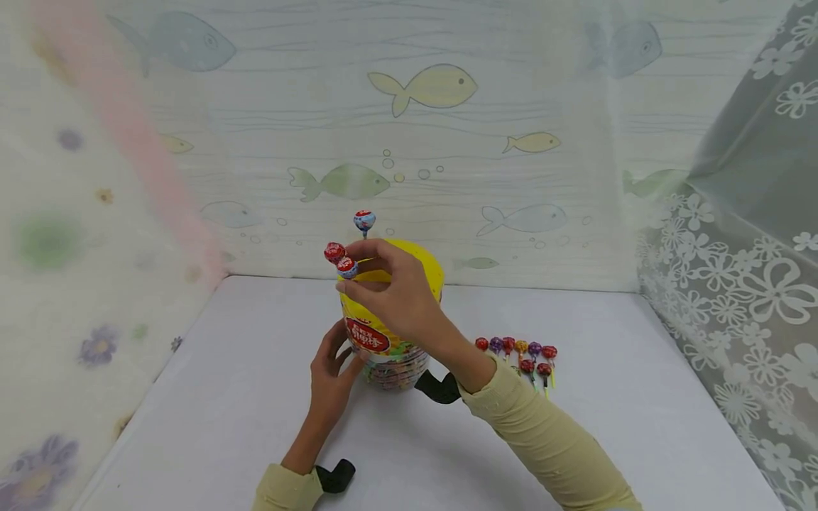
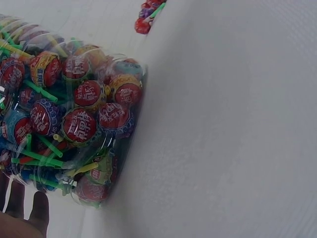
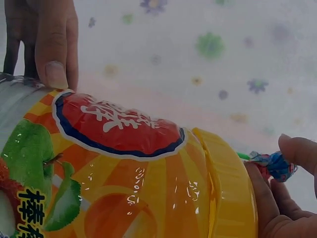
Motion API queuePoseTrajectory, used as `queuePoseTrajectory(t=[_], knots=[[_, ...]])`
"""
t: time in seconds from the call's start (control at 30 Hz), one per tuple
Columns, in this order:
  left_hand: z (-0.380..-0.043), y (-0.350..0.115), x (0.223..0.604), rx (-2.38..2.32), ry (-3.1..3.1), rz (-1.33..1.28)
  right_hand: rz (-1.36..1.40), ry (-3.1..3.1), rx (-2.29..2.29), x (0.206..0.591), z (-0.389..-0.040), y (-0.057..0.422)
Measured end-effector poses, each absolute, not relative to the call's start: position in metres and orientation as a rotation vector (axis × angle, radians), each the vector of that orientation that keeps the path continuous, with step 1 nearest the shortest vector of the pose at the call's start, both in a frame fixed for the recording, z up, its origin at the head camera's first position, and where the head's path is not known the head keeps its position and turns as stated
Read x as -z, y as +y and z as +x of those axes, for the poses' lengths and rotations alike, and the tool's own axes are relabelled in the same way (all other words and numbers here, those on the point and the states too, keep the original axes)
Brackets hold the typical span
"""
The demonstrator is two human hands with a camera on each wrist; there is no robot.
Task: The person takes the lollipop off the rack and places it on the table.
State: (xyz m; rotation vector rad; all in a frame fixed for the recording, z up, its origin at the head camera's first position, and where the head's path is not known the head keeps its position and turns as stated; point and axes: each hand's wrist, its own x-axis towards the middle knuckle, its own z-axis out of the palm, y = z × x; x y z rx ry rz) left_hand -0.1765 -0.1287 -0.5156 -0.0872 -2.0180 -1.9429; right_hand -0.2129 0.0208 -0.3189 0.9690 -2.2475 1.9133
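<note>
A clear plastic candy jar (image 1: 395,372) with a yellow lid (image 1: 422,259) stands on the table, full of wrapped lollipops (image 2: 80,125). My left hand (image 1: 332,372) holds the jar's left side low down, its fingertips against the plastic below the red-and-orange label (image 3: 119,124). At the lid's left edge, my right hand (image 1: 399,291) has thumb and fingers around a blue-and-red lollipop (image 3: 280,166), whose green stick meets the lid. A red lollipop (image 1: 334,253) is right beside it. Another blue-and-red lollipop (image 1: 364,220) stands upright at the back of the lid.
Several loose lollipops (image 1: 534,349) lie in rows on the white table (image 1: 255,397), right of the jar. A fish-patterned curtain (image 1: 434,156) hangs behind the table, with a flowered lace sheet (image 1: 735,305) at the right side.
</note>
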Motion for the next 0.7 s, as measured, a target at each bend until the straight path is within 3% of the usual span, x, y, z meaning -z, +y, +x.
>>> queuePoseTrajectory(t=[0.7], knots=[[-0.1765,-0.1277,0.5184,1.939,-2.008,-0.085,0.984,-2.175,-1.870,0.3244,-0.2129,0.0182]])
